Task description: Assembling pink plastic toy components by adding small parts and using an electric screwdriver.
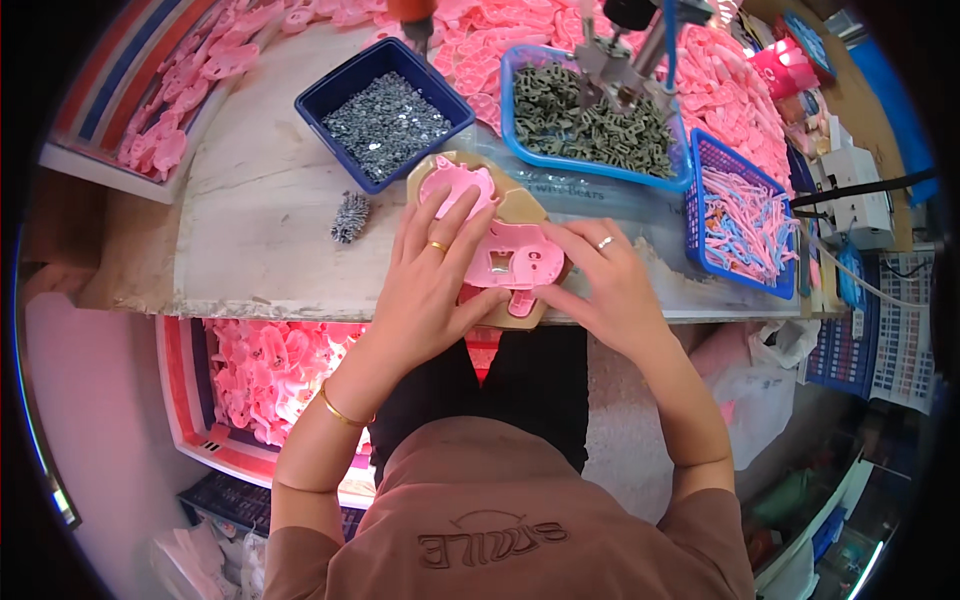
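Note:
A pink plastic shell (515, 250) with a square opening lies in a tan holder block (522, 207) at the table's front edge. Across its left side stretch the fingers of my left hand (430, 265), thumb at its lower edge; this hand is closed over the shell. My right hand (612, 285) grips the right rim between thumb and forefinger, other fingers bent. Another pink piece (458, 185) sits at the block's upper end, partly under my left fingers. Small pink and blue details inside the shell are too small to name.
Beyond the block stand a dark blue bin (318, 118) of screws and a blue tray (560, 172) of dark green clips. A screw-covered clump (350, 217) lies left. A basket (692, 235) holds pink and blue strips. Tools hang overhead; pink parts (735, 100) heap behind.

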{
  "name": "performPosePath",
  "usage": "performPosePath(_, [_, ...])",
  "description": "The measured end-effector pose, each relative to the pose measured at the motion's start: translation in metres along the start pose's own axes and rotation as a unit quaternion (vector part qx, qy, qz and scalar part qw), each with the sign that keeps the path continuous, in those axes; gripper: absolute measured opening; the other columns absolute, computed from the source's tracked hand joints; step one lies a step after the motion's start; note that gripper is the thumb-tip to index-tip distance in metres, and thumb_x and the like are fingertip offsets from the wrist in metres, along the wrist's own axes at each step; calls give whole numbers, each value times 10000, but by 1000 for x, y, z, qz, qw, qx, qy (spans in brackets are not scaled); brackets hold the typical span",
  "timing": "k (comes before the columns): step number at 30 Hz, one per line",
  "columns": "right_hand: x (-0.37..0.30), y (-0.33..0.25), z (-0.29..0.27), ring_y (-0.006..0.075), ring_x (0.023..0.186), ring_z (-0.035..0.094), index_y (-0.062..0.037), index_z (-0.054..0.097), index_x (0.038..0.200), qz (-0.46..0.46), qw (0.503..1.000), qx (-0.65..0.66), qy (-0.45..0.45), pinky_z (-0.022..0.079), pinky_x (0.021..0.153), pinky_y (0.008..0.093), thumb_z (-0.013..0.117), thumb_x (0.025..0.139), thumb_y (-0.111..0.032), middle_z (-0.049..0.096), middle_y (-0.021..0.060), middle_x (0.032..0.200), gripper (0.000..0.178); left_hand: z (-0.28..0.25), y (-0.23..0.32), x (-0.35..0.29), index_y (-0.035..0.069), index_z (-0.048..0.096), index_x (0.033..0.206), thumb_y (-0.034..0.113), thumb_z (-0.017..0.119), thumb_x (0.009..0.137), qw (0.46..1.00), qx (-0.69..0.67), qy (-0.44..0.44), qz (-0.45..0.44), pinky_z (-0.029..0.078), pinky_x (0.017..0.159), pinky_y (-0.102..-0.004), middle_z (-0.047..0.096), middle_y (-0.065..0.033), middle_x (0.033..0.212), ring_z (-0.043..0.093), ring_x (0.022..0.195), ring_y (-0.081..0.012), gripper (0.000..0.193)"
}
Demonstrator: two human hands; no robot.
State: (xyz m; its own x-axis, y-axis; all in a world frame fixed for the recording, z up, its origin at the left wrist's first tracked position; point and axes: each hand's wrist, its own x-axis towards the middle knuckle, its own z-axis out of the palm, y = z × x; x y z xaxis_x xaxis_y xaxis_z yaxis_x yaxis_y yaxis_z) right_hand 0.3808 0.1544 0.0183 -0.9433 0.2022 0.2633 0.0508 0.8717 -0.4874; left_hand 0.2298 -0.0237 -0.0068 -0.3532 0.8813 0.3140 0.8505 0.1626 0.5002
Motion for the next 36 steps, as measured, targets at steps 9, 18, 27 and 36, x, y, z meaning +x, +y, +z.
performPosePath(9, [-2,6,3,265,977,557,-69,631,1237,-15,998,-66,12,415,869,397,786,741,-314,615,62,1035,574,7,6,9,10,484,1369,345,700,833,999,24,-14,27,210,1172,-525,454,-127,1451,318,1400,-366,668])
performPosePath(18, [-1,-11,5,244,980,562,-91,639,1196,-9,992,-129,16,402,879,397,785,731,-279,611,43,1018,522,6,11,11,7,534,1314,304,723,813,999,25,-5,30,333,1090,-479,530,-127,1353,455,1249,-341,612])
performPosePath(27, [-1,1,8,255,1003,551,-107,643,1173,7,997,-75,14,393,882,406,803,706,-270,588,48,993,520,10,19,11,48,576,1272,257,738,795,999,33,5,39,369,1041,-456,557,-118,1280,496,1161,-333,545])
performPosePath(36, [8,23,-5,275,1035,580,-67,661,1150,0,993,104,-52,455,902,374,780,788,-230,619,69,1041,415,11,17,13,94,588,1252,233,752,759,1000,9,10,11,375,999,-449,563,-91,1203,500,1099,-325,538])
